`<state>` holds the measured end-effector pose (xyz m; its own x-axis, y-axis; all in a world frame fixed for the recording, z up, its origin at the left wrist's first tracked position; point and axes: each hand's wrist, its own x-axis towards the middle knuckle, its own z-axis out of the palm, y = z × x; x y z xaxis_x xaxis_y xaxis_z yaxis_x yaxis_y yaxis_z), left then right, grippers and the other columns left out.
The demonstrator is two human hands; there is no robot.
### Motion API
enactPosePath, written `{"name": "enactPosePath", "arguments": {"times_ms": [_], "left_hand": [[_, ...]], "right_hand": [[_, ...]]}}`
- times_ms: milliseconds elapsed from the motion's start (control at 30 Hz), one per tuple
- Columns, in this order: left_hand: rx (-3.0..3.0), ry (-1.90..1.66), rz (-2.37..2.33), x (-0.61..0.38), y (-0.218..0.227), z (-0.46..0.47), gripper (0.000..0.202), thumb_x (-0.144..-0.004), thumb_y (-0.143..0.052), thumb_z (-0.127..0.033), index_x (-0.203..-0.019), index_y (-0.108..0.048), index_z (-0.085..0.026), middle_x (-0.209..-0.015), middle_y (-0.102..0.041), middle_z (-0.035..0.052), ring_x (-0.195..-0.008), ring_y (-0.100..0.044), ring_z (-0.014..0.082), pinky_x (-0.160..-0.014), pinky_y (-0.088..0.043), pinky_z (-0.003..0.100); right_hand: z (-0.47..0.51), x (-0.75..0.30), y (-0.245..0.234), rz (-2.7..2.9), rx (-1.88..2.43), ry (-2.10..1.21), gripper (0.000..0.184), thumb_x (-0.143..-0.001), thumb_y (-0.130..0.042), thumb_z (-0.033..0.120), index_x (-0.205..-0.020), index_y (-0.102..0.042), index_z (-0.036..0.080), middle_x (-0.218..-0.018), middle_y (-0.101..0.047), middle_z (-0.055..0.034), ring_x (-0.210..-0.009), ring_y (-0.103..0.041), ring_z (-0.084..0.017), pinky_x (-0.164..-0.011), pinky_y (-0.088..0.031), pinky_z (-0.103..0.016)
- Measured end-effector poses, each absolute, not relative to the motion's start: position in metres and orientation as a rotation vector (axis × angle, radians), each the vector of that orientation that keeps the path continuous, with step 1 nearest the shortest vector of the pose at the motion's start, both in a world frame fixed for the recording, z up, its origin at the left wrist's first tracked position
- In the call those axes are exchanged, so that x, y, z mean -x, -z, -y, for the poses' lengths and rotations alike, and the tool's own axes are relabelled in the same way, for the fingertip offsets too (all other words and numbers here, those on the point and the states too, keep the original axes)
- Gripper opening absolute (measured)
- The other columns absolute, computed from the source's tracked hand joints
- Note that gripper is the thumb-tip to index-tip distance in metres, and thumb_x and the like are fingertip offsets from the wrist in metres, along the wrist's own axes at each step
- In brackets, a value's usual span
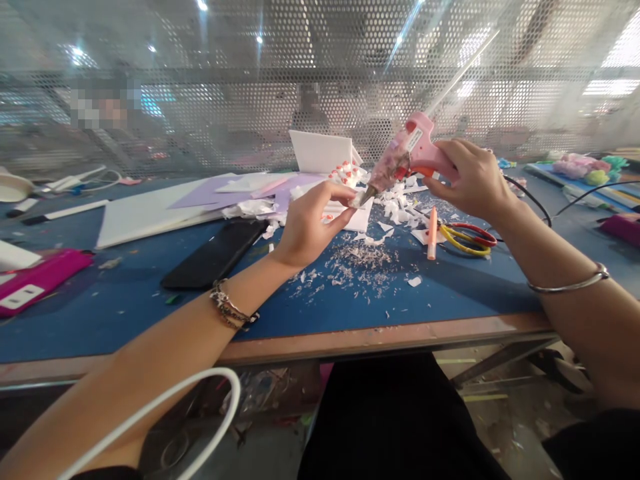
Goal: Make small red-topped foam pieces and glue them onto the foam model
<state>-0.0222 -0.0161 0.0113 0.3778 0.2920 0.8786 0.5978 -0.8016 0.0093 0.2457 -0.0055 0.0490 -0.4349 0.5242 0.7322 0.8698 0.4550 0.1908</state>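
My right hand point(470, 175) is wrapped round the handle of a pink hot glue gun point(400, 157), a long glue stick point(463, 73) jutting from its back end. The gun's metal nozzle point(369, 193) points down to the left, at a small white piece point(357, 199) pinched between my left thumb and fingers. My left hand point(313, 223) is raised over the table; the piece looks like paper, but its exact shape is too small to tell. Just behind my left hand is a cluster of small white pieces with orange-red marks point(346, 173).
Paper scraps point(400, 207) litter the blue table point(280, 300). An orange marker point(433, 233) and scissors point(467, 239) with red and yellow handles lie to the right. A black phone point(215, 255), white sheets point(135, 210) and a magenta case point(45, 280) lie left. A perforated screen point(225, 107) stands behind.
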Motion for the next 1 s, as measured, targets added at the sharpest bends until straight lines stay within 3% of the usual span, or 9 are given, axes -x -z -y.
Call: {"name": "enactPosePath", "arguments": {"times_ms": [767, 900, 1000], "left_hand": [[2.289, 1.425, 0.75, 0.024, -0.008, 0.013, 0.014, -0.079, -0.055, -0.02, -0.093, -0.052, -0.018, -0.094, -0.065, 0.0021, -0.091, -0.06, 0.0135, -0.081, -0.049, 0.027], [2.289, 1.417, 0.788, 0.024, -0.006, 0.012, 0.015, -0.079, -0.055, -0.022, -0.094, -0.053, -0.018, -0.094, -0.064, 0.0023, -0.09, -0.061, 0.014, -0.081, -0.05, 0.028], [2.317, 1.437, 0.76, 0.022, -0.005, 0.012, 0.015, -0.079, -0.056, -0.021, -0.093, -0.054, -0.018, -0.092, -0.065, 0.0016, -0.086, -0.062, 0.0129, -0.079, -0.051, 0.027]], "right_hand": [[0.003, -0.248, -0.052, 2.104, 1.213, 0.811, 0.043, -0.085, -0.038, 0.045, -0.115, -0.044, 0.015, -0.099, -0.057, -0.0116, -0.082, -0.051, -0.018, -0.068, -0.038, -0.03], [-0.022, -0.287, -0.049, 2.007, 1.451, 0.778, 0.034, -0.081, -0.046, 0.047, -0.096, -0.05, 0.016, -0.085, -0.058, -0.0104, -0.07, -0.047, -0.014, -0.06, -0.032, -0.028], [-0.047, -0.339, -0.032, 1.933, 1.651, 0.61, 0.039, -0.08, -0.043, 0.054, -0.079, -0.051, 0.015, -0.071, -0.055, -0.0115, -0.062, -0.042, -0.014, -0.056, -0.027, -0.031]]}}
